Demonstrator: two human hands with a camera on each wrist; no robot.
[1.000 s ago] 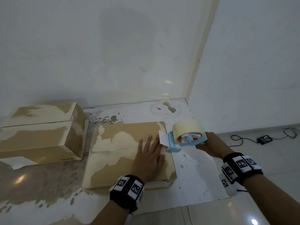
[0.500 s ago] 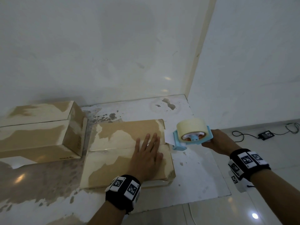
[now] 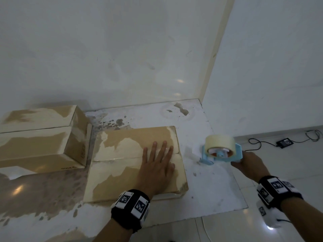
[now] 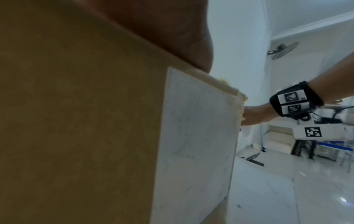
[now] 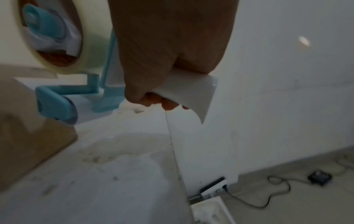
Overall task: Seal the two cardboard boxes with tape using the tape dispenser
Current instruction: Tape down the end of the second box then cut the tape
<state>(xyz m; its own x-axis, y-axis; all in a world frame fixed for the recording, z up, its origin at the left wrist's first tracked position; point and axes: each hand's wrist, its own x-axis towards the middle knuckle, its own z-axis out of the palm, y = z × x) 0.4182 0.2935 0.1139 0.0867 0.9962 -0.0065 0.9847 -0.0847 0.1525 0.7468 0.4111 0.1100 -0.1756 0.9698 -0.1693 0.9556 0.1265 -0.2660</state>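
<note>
Left hand point(image 3: 157, 169) lies flat, palm down, fingers straight and slightly spread, forearm extended forward; right hand point(image 3: 249, 165) is held out to the right, fingers curled in a closed grip, both wrists banded.

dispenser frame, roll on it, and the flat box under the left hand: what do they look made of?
Dispenser frame: looks like moulded plastic, smooth pale blue, with a white handle.
Tape roll: cream, slightly translucent film, probably plastic packing tape; brown core, likely card.
Flat box: matte brown cardboard, with glossy pale patches that may be old tape or torn facing; I cannot tell which.
</note>
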